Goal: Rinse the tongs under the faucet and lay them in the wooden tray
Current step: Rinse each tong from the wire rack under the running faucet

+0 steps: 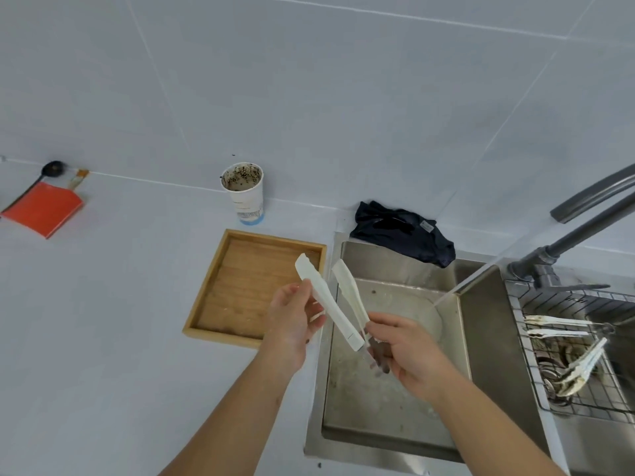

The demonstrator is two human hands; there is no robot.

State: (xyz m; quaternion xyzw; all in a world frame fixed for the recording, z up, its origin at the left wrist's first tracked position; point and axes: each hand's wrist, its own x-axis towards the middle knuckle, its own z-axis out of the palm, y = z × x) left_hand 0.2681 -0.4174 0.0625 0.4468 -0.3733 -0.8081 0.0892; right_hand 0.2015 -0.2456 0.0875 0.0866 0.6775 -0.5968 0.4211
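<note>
Right now both hands hold one pair of white tongs [338, 304] above the seam between counter and steel sink [481, 317]. Its flat, matte plastic arms splay apart toward twelve o'clock and meet in a dark metal hinge end at five o'clock. The left hand [292, 321] pinches the left arm between thumb and curled fingers; the right hand [409, 352] curls around the hinge end. At ten o'clock from the tongs lies the wooden tray [206, 297], a shallow square of pale grained board with a raised rim, its floor wet in patches. A thin stream of water [481, 273] slants from the grey curved faucet [591, 197] into the dull, speckled basin at two o'clock, not touching the tongs. More soiled tongs [577, 369] lie in a wire rack [525, 355] at three o'clock.
</note>
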